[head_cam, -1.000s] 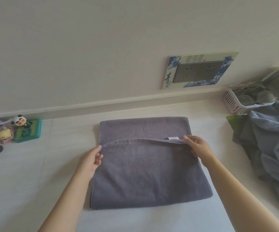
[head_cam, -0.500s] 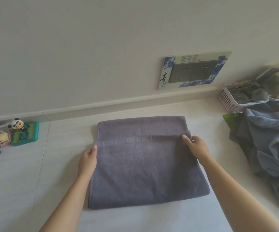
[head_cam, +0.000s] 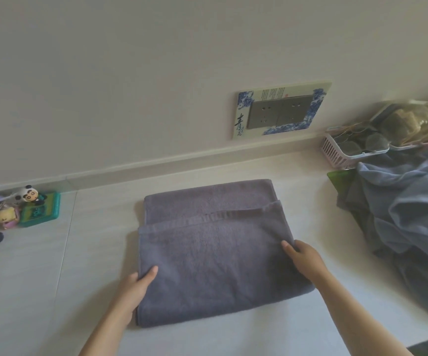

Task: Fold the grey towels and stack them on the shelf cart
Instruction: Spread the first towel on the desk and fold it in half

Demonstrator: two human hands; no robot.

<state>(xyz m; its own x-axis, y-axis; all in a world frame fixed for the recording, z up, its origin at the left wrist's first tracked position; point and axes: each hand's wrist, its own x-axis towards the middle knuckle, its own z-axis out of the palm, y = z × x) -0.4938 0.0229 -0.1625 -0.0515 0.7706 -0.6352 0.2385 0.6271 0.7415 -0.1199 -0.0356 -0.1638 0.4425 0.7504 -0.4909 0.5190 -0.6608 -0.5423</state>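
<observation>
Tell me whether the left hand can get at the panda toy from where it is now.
Probably yes. The left hand grips the grey towel's left edge, and only bare surface lies between it and the panda toy by the wall. It would have to release the towel first.

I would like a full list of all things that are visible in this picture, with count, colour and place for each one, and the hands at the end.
grey towel: 1, grey, partly folded, flat on the white surface in the middle
white surface: 1, white, under the towel
pile of cloth: 1, blue-grey, unfolded, at the right edge
pink basket: 1, pink, behind the pile, by the wall
socket panel: 1, grey with blue-and-white frame, on the wall
small toys: several, mixed colours, one panda figure, far left by the wall
left hand: 1, grips the towel's left edge
right hand: 1, grips the towel's right edge
</observation>
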